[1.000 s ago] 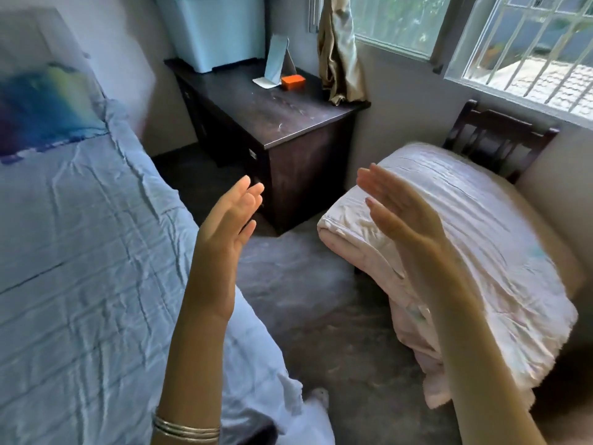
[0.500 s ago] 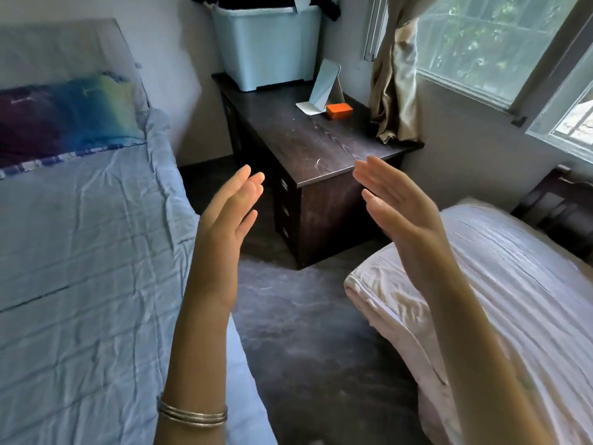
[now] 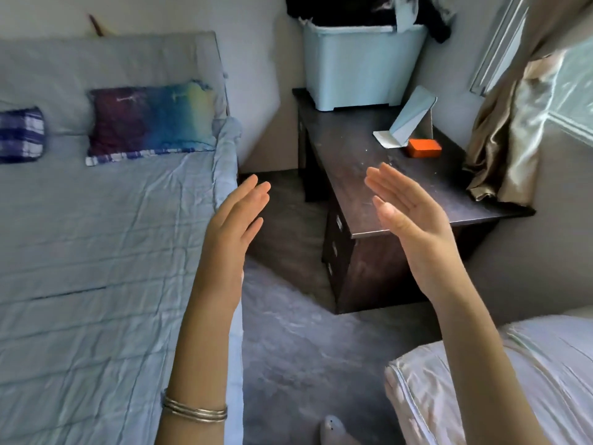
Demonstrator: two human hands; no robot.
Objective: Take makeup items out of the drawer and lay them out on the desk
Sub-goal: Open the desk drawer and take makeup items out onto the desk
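A dark wooden desk (image 3: 362,162) stands ahead by the window, its shut drawers (image 3: 335,242) stacked down the near left side. On its top stand a small tilted mirror (image 3: 412,115) and an orange box (image 3: 424,147). No makeup items show. My left hand (image 3: 232,226) and my right hand (image 3: 409,220) are raised in front of me, palms facing each other, fingers straight, holding nothing. Both hover short of the desk and touch nothing.
A pale blue storage bin (image 3: 361,65) fills the desk's far end. A bed with a light blue sheet (image 3: 96,252) and a colourful pillow (image 3: 150,118) lies left. Folded white bedding (image 3: 529,380) sits at lower right, a beige curtain (image 3: 503,139) hangs right, grey carpet (image 3: 298,348) between.
The view has swung left and up, bringing the desk nearer the centre and the white bedding toward the lower right. My hands keep the same raised, open pose.
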